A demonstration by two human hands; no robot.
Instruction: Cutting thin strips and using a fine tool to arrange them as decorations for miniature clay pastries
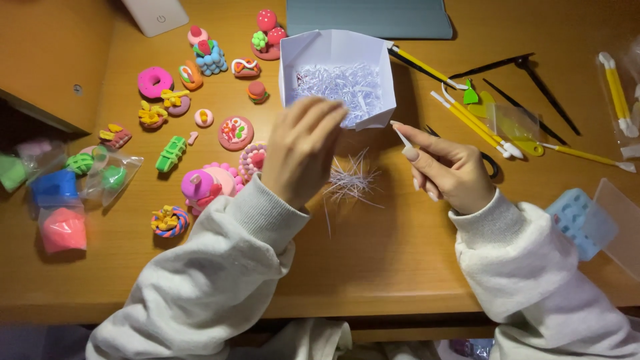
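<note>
While the left hand (301, 148), fingers bunched together, is held just before the white box (337, 77) of paper shreds (340, 85), a thin white stick (401, 136) is pinched in the right hand (447, 167), farther to the side.

White paper box (333, 50) top centre, clear clay bags (110, 175) left edge

Head view: left hand (301, 150) hovers at the white paper box (337, 50) of shredded paper (340, 85); right hand (448, 168) pinches a thin white tool (401, 136); loose shreds (351, 181) lie between them.
</note>
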